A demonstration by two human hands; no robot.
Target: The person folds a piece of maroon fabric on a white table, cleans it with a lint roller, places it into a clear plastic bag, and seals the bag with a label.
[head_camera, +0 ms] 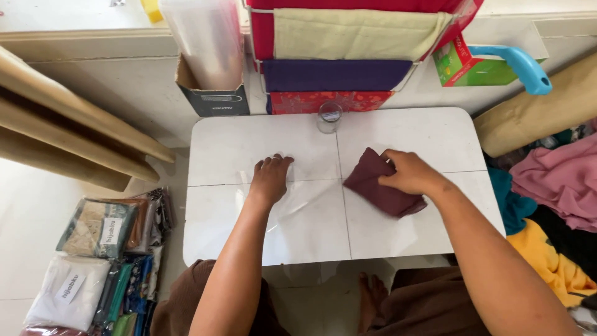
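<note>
your left hand (271, 178) lies flat and open, palm down, on a clear plastic sheet (292, 214) spread over the white tabletop (236, 146). your right hand (407, 172) pinches the top edge of a folded maroon cloth (380, 190), which lies under and beside that hand. beyond both hands, between them, a small glass jar (329, 117) stands at the tabletop's far edge.

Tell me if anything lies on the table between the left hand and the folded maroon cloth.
Nothing visible does. The left hand rests flat on a clear plastic sheet, and the white table is bare across to the maroon cloth under the right hand. The glass jar stands farther back.
</note>
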